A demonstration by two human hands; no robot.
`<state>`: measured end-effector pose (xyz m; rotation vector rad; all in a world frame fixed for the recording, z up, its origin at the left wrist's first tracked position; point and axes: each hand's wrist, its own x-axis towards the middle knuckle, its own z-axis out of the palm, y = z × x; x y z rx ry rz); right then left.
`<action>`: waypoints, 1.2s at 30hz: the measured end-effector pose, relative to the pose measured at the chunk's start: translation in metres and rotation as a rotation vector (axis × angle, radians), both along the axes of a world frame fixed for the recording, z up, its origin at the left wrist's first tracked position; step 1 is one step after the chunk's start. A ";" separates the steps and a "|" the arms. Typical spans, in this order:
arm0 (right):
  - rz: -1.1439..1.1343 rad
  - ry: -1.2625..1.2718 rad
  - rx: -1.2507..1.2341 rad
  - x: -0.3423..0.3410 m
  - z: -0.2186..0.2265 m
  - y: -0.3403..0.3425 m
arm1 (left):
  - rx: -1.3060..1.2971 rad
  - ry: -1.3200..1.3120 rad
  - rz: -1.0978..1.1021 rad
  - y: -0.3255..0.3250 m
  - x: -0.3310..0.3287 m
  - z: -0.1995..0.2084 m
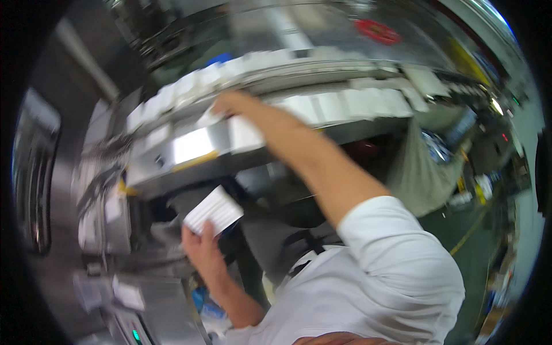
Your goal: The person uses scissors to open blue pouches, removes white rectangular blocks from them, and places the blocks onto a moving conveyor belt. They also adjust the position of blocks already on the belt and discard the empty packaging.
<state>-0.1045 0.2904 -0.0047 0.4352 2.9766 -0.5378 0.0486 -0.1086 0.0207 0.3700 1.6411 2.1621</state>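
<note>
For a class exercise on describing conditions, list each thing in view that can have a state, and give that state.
Left hand: closed on the white lined item.
White lined item: held, tilted.
Right hand: over the steel ledge, grip too blurred to tell.
White packets: side by side in a row.
Small display: lit green.
Beige sheet: hanging in folds.

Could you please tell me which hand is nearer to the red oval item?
Right. The right hand is by the row of white pieces, left of the red oval item; the left hand holds a white pad farther back, toward the body.
</note>
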 end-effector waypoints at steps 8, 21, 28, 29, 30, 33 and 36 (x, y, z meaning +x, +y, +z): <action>-0.501 0.193 -1.083 0.104 0.057 0.053 | 0.057 -0.085 -0.079 0.006 0.002 -0.005; -0.199 0.418 -0.007 0.121 0.065 0.030 | 0.072 -0.025 -0.155 0.037 0.004 0.007; -0.065 0.227 -1.014 0.267 0.120 -0.100 | 0.135 0.040 -0.211 0.052 0.019 0.028; -0.014 0.270 -1.008 0.282 0.107 -0.109 | 0.146 0.043 -0.245 0.060 0.028 0.035; 0.009 0.323 -1.069 0.296 0.107 -0.121 | 0.146 0.048 -0.266 0.066 0.037 0.045; -0.056 0.381 -1.122 0.327 0.101 -0.122 | 0.131 0.059 -0.343 0.087 0.044 0.039; -0.122 0.536 -1.147 0.336 0.089 -0.125 | 0.062 0.211 -0.319 0.094 0.050 0.032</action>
